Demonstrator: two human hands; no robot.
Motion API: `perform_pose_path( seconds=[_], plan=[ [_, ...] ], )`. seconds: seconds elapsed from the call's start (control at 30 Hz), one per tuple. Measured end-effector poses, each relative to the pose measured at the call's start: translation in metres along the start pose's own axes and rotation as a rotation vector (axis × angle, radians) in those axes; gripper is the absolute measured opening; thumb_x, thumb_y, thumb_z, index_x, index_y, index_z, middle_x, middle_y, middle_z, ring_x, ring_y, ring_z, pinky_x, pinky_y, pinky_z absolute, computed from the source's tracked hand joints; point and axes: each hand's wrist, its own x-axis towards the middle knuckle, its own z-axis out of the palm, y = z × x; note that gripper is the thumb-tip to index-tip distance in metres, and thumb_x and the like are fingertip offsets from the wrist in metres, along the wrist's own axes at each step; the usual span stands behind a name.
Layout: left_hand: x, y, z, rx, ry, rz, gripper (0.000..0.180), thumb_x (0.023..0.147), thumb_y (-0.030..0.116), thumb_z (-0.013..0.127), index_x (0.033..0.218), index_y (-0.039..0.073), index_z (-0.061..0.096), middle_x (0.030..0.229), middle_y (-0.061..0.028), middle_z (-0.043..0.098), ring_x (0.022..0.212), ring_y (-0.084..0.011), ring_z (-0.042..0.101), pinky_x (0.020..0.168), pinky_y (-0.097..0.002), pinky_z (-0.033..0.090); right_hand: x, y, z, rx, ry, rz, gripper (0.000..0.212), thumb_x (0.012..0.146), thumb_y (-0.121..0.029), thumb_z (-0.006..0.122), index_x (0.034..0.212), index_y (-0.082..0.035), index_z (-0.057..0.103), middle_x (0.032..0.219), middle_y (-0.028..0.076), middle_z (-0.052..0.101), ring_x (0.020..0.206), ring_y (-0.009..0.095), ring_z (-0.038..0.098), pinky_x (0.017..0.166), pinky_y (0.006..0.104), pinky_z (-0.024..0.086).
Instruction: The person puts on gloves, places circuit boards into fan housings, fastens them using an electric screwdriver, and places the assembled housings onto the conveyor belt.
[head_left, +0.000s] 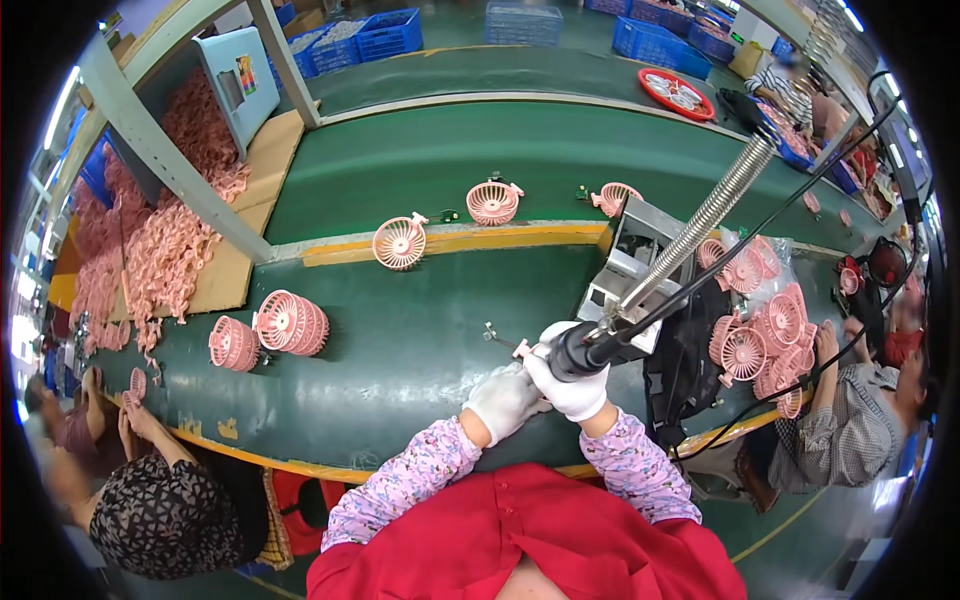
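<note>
White gloves cover both of my hands. My right hand (572,388) is wrapped round a black electric screwdriver (578,354), which hangs from a coiled metal spring (705,215); its tip is hidden. Close beside it, my left hand (505,402) is closed at a pink plastic fan part (522,349), mostly covered by the gloves. From that part a thin wire leads to a small circuit board (490,331) on the green bench. Just right of the screwdriver stands a grey metal device (625,270).
Stacked pink fan cages (292,322) stand at left. Others, including one fan cage (399,243), line the belt (430,165) behind the yellow ledge. More fan cages (782,318) pile up at right by a black bag (682,370). Co-workers sit at both sides.
</note>
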Motion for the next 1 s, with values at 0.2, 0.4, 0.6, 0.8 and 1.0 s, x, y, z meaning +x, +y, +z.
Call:
perform_pose_path(
  seconds=[0.2,0.4,0.6,0.8,1.0],
  plan=[
    [0.005,0.005,-0.009,-0.158,-0.171,-0.249,0.027,0.074,0.032,0.064,0.083,0.006,0.061,0.084,-0.0156,0.06,0.078,-0.0337,0.058,0.066,-0.0432,0.045,0.005,0.013,-0.011,-0.11,-0.317,-0.126,0.036,0.067,0.011,0.066,0.097,-0.002,0.049,0.081,0.005,0.055,0.079,0.017,0.059,0.078,0.0373,0.049],
    [0.008,-0.011,-0.032,0.132,0.124,-0.1,0.034,0.056,0.033,0.077,0.083,0.015,0.068,0.128,-0.0191,0.041,0.115,-0.043,0.039,0.095,-0.0472,0.035,0.002,0.013,-0.042,0.242,-0.085,-0.168,0.04,0.07,0.0,0.067,0.104,-0.005,0.046,0.078,0.002,0.053,0.064,0.013,0.053,0.064,0.0254,0.045],
    [0.047,-0.105,-0.08,0.228,0.222,-0.512,0.052,0.057,0.035,0.078,0.103,0.016,0.065,0.142,-0.0247,0.014,0.131,-0.0457,0.008,0.103,-0.057,0.016,0.013,-0.038,-0.03,0.508,-0.108,-0.294,0.04,0.077,-0.021,0.068,0.102,-0.009,0.039,0.05,-0.003,0.035,0.035,0.01,0.036,0.036,0.0247,0.035],
    [0.094,-0.169,-0.106,0.475,0.43,-0.523,0.057,0.068,0.013,0.066,0.122,0.015,0.046,0.136,-0.0244,0.026,0.122,-0.0448,0.028,0.097,-0.0504,0.032,0.001,-0.032,-0.026,0.414,-0.127,-0.243,0.04,0.079,-0.019,0.067,0.103,-0.006,0.038,0.055,0.001,0.041,0.041,0.012,0.041,0.039,0.0253,0.039],
    [0.019,-0.096,-0.159,0.368,0.551,-0.141,0.046,0.065,0.025,0.073,0.105,0.01,0.057,0.121,-0.0189,0.046,0.115,-0.0376,0.041,0.096,-0.048,0.033,0.005,-0.042,-0.04,0.35,-0.069,-0.278,0.033,0.082,-0.017,0.06,0.104,-0.006,0.038,0.054,0.0,0.038,0.04,0.011,0.038,0.038,0.0238,0.036]
  ],
)
